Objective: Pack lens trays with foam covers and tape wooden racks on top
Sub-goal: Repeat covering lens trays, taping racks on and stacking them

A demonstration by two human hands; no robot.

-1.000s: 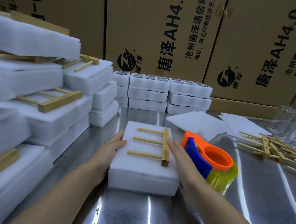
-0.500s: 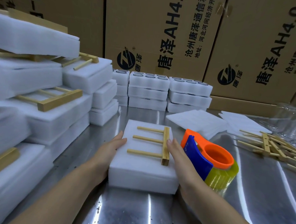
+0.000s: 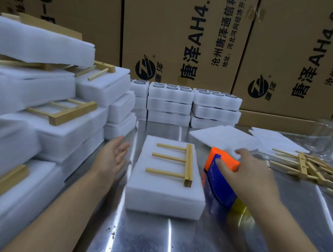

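1. Cardboard boxes [image 3: 176, 38] with printed text are stacked as the back wall; everything is carried on a steel table [image 3: 155, 238].
2. One foam-covered tray [image 3: 163, 192] is set flat on the table between the two grips.
3. One wooden rack [image 3: 179, 163] is laid on the tray top, with its bar on the right-grip side and three dowels pointed toward the left-grip side.
4. State of left grip [image 3: 113, 157]: spread, fingers straight, palm turned toward the tray, nothing held, clear of the foam.
5. State of right grip [image 3: 254, 174]: wrapped over the tape dispenser [image 3: 220, 185], thumb pressed on the blue side, fingers curled over the orange top. Fingertips are motion-blurred.
6. Dispenser is located just beside the tray; contact with the foam cannot be told.
7. Beyond the right grip: foam sheets [image 3: 223, 137], then stacked lens trays [image 3: 170, 104] against the boxes.
8. Outboard of the right grip: loose racks [image 3: 311, 169] are piled.
9. Outboard of the left grip: packed stacks [image 3: 46, 103] are piled, racks on top.
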